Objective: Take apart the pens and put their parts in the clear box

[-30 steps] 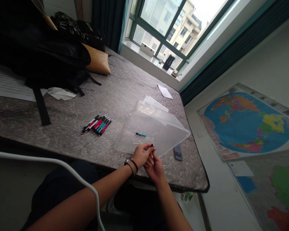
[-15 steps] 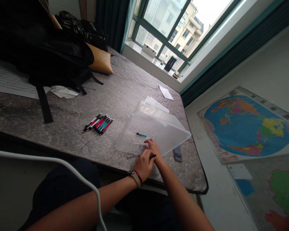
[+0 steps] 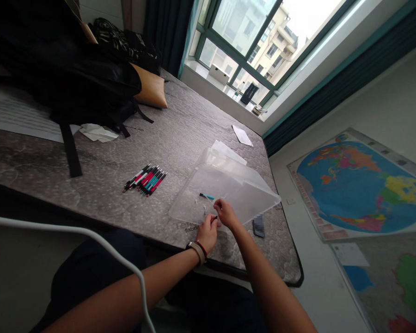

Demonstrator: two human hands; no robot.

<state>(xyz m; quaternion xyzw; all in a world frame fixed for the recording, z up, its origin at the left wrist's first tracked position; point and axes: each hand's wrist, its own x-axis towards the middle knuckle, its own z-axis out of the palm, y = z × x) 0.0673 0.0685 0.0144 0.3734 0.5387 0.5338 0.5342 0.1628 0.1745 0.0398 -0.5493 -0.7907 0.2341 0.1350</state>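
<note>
My left hand (image 3: 207, 232) is closed around a short black pen part (image 3: 214, 218) near the front edge of the mattress. Just above it, my right hand (image 3: 224, 212) pinches a thin whitish stick (image 3: 210, 200) that looks like a pen refill. Both hands are over a clear plastic folder (image 3: 187, 203) lying flat with its flap raised at the back. On the folder rests a teal and black pen piece (image 3: 206, 196). Tiny loose parts (image 3: 204, 211), too small to name, lie left of my hands.
Several assembled pens (image 3: 145, 180) in red, teal, white and black lie left of the folder. A phone (image 3: 259, 226) is at the right. Papers (image 3: 241, 135) lie behind. A black bag (image 3: 90, 88) occupies the left back, and a white cable (image 3: 104, 249) crosses the near left.
My right hand has picked up the thin whitish stick from the folder and drawn back from my left hand. The black part in my left hand has turned. The view has shifted slightly.
</note>
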